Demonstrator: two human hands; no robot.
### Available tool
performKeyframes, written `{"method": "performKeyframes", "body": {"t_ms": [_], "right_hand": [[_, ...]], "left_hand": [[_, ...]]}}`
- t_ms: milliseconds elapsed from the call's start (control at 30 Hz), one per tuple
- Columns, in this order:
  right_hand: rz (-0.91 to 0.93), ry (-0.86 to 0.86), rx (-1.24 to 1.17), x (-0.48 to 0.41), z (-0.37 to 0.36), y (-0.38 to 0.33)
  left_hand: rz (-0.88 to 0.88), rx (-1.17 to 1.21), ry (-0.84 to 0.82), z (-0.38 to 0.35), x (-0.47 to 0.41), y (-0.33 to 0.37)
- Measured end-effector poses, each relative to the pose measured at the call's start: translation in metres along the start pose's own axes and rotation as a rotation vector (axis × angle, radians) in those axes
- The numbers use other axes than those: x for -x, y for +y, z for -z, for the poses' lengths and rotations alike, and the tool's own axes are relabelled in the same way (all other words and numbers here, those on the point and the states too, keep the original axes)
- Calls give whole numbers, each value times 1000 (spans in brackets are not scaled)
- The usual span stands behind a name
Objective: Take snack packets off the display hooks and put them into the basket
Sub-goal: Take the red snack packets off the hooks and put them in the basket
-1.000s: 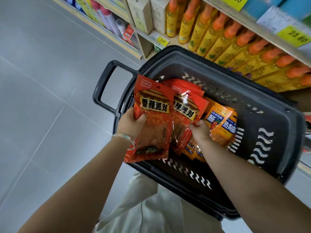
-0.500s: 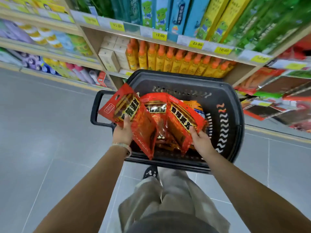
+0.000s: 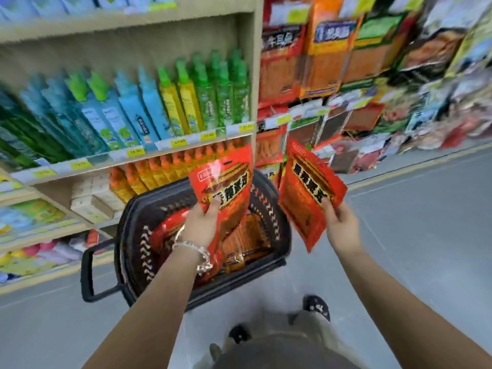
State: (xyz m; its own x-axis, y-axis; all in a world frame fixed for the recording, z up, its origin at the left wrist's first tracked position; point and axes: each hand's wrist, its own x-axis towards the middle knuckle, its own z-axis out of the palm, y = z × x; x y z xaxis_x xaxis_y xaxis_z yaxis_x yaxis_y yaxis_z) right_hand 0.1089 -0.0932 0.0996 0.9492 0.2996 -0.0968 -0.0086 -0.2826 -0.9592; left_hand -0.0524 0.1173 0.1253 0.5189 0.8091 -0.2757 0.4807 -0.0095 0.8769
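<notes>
Red snack packets sit in both my hands, one each. The left packet (image 3: 226, 193) is at the centre of the frame, upright over the basket's opening, and my left hand (image 3: 202, 222) pinches its lower part with the thumb pressed on the printed front and the fingers behind. The right packet (image 3: 306, 193) is just right of centre, tilted, mostly past the basket's right rim and over the floor; my right hand (image 3: 342, 225) pinches its lower right edge the same way, thumb on the front. The two packets are apart, not touching. Below them the dark basket (image 3: 133, 235) stands on the grey floor (image 3: 426, 235) with more red and orange packets (image 3: 247, 241) lying inside, and its handle (image 3: 87, 270) sticks out toward the lower left. A beaded bracelet (image 3: 191, 249) circles my left wrist. Beyond the basket, shelves fill the left half of the frame: blue, yellow and green bottles (image 3: 149, 107) above, orange-capped bottles (image 3: 159, 171) under them, yellow price tags (image 3: 181, 141) along the edge. Hanging snack packets (image 3: 327, 57) crowd the upper right, blurred. My shoe (image 3: 316, 307) shows near the bottom.
</notes>
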Motion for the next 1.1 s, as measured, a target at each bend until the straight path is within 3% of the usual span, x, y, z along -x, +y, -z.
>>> {"method": "performKeyframes", "body": {"t_ms": [100, 267, 533, 700, 1000, 1100], "right_hand": [[44, 135, -40, -31, 46, -13], [203, 183, 58, -105, 136, -39], [487, 254, 105, -231, 241, -129], [571, 277, 54, -289, 272, -188], [675, 325, -190, -384, 287, -269], [708, 273, -244, -419, 281, -294]], "left_hand": [[-146, 9, -15, -41, -12, 45], [-299, 85, 72, -109, -30, 132], [-378, 246, 131, -193, -36, 284], [-469, 320, 192, -214, -41, 355], [-547, 523, 175, -234, -88, 446], [-595, 552, 136, -238, -110, 473]]}}
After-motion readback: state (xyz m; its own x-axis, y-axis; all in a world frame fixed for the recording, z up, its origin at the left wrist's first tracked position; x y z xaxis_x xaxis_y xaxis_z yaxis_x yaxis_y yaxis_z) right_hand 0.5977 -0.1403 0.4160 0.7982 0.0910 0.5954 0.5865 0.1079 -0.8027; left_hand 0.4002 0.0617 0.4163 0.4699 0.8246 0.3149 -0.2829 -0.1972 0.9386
